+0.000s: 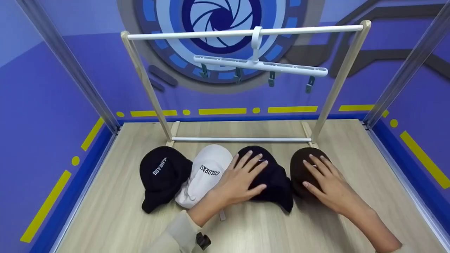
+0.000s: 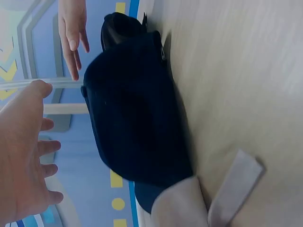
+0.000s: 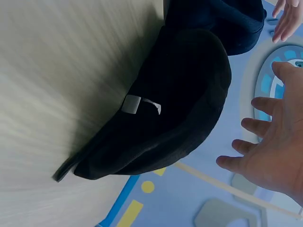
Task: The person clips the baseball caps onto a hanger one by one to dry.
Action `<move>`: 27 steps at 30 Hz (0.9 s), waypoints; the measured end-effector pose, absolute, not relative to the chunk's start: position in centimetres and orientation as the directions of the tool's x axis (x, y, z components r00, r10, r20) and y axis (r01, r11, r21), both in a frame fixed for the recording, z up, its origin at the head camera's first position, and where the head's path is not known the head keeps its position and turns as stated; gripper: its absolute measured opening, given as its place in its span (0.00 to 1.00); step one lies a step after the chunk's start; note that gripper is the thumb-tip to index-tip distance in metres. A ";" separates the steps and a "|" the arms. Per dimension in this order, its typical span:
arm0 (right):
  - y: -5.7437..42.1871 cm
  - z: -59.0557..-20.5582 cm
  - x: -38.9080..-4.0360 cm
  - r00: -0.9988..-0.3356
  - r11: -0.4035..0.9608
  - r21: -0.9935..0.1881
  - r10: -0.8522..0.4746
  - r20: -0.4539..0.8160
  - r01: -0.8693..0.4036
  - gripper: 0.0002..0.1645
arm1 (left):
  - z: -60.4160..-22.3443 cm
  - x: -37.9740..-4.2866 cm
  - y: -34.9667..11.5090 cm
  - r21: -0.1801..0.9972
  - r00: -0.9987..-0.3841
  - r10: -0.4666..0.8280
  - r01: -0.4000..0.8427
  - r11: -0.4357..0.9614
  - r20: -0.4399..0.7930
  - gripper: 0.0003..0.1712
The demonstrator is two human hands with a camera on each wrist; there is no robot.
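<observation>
Four caps would be a high count, so several baseball caps lie in a row on the wooden table. My left hand is spread above the navy cap, fingers apart. In the left wrist view a gap shows between that palm and the navy cap. My right hand hovers with spread fingers over the dark brown cap. The right wrist view shows this cap's strap buckle, the hand apart from it. Left of the navy cap lie a white cap and a black cap, both with lettering.
Behind the caps stands a wooden rack with a white top rail and a lower bar. A white hanger with several dark green clips hangs from the rail. Blue patterned walls enclose the table.
</observation>
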State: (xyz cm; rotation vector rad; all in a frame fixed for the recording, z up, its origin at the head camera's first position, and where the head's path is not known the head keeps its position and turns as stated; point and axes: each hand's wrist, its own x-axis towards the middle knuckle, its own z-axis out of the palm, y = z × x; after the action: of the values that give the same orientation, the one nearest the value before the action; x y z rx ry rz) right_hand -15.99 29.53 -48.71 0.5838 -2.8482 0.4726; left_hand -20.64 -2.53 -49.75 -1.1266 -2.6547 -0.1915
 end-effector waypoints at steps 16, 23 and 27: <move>31.0 -48.7 -15.4 -0.908 0.875 -0.270 -0.345 0.238 -0.402 0.37 | -49.6 -19.9 1.1 -0.011 -0.624 0.727 0.757 0.654 0.287 0.38; 31.7 -48.8 -15.1 -0.907 0.875 -0.266 -0.347 0.240 -0.405 0.38 | -49.6 -19.6 2.5 -0.022 -0.603 0.743 0.772 0.635 0.291 0.38; 32.1 -48.8 -14.9 -0.915 0.883 -0.262 -0.337 0.220 -0.388 0.39 | -49.7 -19.5 3.2 -0.022 -0.603 0.750 0.775 0.631 0.273 0.38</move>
State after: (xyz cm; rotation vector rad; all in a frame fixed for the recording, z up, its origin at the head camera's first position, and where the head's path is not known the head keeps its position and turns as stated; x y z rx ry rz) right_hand -14.87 32.09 -48.80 0.5596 -2.8845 0.4533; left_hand -19.45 3.18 -49.65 -1.2395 -2.5978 -0.1432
